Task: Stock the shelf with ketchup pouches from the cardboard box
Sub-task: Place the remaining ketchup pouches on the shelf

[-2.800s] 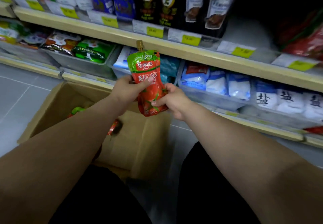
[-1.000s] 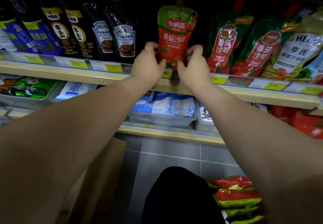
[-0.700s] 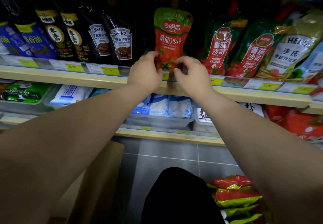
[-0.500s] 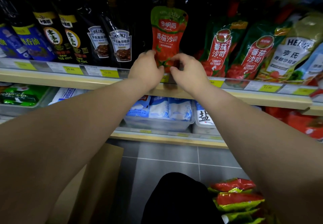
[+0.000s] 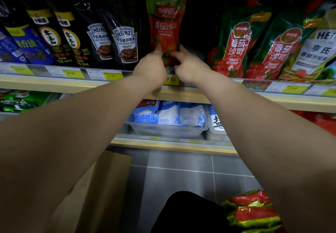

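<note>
A red and green ketchup pouch stands upright on the wooden shelf, in a dark gap between other pouches. Both my hands are at its base. My left hand pinches the lower left corner, one fingertip up against the pouch. From the other side, my right hand pinches the lower right corner, its fingers blurred. The cardboard box shows only a flap at the lower left, under my left arm. Several more ketchup pouches lie stacked at the lower right.
Black Heinz pepper sauce pouches stand just left of the gap, tomato ketchup pouches of another brand just right. A clear bin of blue and white salt bags sits on the shelf below. Grey floor tiles lie beneath.
The pouch went from above the box up onto the shelf. Over the last second both hands slid down from its sides to its base, and it stands a little further back.
</note>
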A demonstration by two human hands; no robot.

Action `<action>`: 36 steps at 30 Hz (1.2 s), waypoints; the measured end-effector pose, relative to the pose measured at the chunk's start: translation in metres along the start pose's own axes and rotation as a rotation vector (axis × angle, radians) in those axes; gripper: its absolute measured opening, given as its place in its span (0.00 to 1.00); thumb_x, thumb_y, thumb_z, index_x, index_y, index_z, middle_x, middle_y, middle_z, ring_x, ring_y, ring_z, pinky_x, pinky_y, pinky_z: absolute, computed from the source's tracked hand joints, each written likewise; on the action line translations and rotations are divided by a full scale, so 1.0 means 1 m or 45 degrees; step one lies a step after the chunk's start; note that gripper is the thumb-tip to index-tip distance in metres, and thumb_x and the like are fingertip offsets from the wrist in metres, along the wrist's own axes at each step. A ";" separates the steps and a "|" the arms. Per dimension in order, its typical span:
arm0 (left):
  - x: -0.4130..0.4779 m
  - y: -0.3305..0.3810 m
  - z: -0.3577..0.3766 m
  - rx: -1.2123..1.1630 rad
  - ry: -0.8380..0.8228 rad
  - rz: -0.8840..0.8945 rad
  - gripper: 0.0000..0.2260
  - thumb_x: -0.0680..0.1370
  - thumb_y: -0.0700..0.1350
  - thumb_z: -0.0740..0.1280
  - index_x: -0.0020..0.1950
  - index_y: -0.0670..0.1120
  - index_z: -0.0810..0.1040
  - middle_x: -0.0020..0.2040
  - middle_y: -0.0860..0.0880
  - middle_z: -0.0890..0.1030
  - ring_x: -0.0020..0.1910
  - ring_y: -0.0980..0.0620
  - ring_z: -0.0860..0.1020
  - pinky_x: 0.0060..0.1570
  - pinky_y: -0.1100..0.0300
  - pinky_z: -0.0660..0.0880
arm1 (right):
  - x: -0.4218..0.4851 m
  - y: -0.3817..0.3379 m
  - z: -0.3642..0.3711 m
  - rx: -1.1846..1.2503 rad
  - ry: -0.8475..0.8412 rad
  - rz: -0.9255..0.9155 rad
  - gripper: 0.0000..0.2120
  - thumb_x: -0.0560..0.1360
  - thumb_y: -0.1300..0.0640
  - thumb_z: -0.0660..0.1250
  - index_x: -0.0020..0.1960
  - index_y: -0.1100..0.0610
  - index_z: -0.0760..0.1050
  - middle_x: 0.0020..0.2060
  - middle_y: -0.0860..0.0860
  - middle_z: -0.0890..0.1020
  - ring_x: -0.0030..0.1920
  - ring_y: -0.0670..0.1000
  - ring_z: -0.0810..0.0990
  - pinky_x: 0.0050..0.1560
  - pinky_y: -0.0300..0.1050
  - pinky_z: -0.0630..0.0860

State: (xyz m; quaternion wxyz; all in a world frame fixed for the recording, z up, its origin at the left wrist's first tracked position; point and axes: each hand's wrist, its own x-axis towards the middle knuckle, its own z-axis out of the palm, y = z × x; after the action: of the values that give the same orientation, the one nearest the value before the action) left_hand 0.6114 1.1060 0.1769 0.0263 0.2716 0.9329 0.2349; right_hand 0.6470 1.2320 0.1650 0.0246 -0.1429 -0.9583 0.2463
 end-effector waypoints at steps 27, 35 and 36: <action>-0.163 -0.163 -0.020 -0.227 -0.103 -0.136 0.19 0.74 0.45 0.69 0.64 0.45 0.75 0.58 0.47 0.81 0.56 0.48 0.78 0.57 0.57 0.74 | -0.124 -0.104 0.125 0.233 0.133 -0.176 0.09 0.72 0.60 0.64 0.50 0.57 0.78 0.47 0.55 0.82 0.49 0.56 0.77 0.50 0.45 0.70; -0.215 -0.294 -0.039 -0.139 -0.213 -0.473 0.17 0.73 0.46 0.69 0.61 0.47 0.78 0.53 0.47 0.83 0.54 0.50 0.80 0.57 0.60 0.72 | -0.121 -0.189 0.228 0.258 -0.282 -0.185 0.09 0.73 0.56 0.63 0.52 0.51 0.77 0.47 0.50 0.81 0.46 0.52 0.78 0.46 0.42 0.73; -0.220 -0.308 -0.041 -0.111 -0.218 -0.484 0.17 0.73 0.45 0.69 0.62 0.46 0.78 0.54 0.46 0.83 0.54 0.49 0.80 0.57 0.60 0.72 | -0.122 -0.198 0.238 0.255 -0.314 -0.189 0.09 0.73 0.56 0.63 0.52 0.50 0.77 0.47 0.50 0.81 0.47 0.51 0.78 0.47 0.43 0.74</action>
State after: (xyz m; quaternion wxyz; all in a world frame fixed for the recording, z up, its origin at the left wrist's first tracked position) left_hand 0.6392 0.7454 0.0566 0.1611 0.1082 0.9507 0.2417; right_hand 0.6835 0.9204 0.0541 -0.0611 -0.0372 -0.9326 0.3537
